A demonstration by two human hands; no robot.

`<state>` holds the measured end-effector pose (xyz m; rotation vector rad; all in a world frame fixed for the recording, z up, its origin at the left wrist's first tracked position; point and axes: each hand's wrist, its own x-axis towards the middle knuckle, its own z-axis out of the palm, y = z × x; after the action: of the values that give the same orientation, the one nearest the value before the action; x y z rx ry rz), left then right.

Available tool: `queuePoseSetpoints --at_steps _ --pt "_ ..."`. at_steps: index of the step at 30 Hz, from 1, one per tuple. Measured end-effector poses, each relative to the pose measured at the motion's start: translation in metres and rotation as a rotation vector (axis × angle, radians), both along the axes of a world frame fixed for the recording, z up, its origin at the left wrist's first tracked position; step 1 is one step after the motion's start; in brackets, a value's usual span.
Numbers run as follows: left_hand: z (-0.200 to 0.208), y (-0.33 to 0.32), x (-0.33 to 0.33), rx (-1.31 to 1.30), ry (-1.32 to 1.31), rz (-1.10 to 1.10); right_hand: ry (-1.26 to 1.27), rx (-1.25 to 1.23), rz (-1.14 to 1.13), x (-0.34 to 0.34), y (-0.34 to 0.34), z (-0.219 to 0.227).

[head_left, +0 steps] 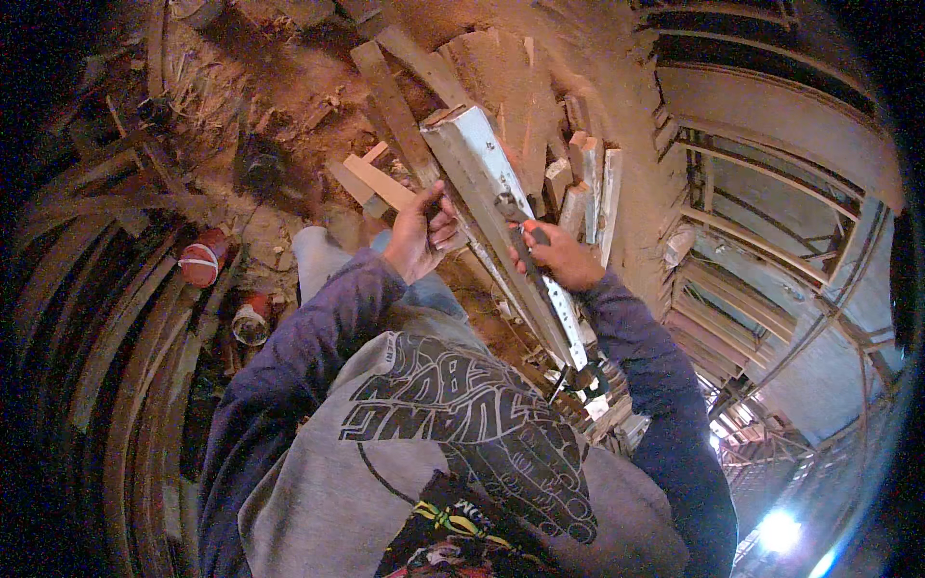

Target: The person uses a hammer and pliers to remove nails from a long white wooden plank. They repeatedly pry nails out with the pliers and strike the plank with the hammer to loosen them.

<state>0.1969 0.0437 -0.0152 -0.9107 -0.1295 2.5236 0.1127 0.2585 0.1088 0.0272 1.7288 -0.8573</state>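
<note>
A long wooden beam [448, 164] slants across the middle, its white-painted face [485, 146] dotted with dark holes or nail marks. My right hand [564, 258] is closed around a hand tool [505, 204] with a dark metal head and a black and orange grip. The tool's head rests at or just over the white face; its exact kind is hard to tell. On the beam's left side, my left hand [424, 233] has its fingers curled and its thumb up, close to the beam's edge. Anything inside those fingers is hidden.
Short light wood pieces [378, 181] lie beyond my left hand. Several offcuts [602, 197] stand right of the beam. Two red containers, one upper [203, 258] and one lower [252, 319], sit at left near stacked curved-looking timbers [145, 385]. Wooden frames [771, 183] line the right.
</note>
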Motion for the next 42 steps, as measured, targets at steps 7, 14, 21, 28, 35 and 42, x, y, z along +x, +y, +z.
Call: queuePoseSetpoints --at_steps 7,14,21,28,35,42 --pt "-0.002 0.015 0.0 -0.063 0.047 0.083 -0.131 0.024 -0.12 0.051 -0.03 0.028" --pt "0.009 0.014 -0.002 -0.013 0.085 -0.006 -0.286 -0.147 -0.182 0.058 -0.059 0.05" --pt "-0.005 0.008 0.001 0.059 0.072 0.031 -0.5 -0.213 -0.309 0.05 -0.039 0.067" --pt "-0.006 -0.007 0.001 0.151 -0.038 0.104 -0.166 -0.152 -0.263 -0.004 -0.037 0.056" --pt "-0.005 -0.022 0.003 0.138 0.098 0.08 -0.136 0.036 -0.039 -0.061 -0.046 0.029" --pt "-0.001 -0.04 0.005 0.087 0.098 0.086 -0.407 0.21 0.072 -0.111 -0.069 0.031"
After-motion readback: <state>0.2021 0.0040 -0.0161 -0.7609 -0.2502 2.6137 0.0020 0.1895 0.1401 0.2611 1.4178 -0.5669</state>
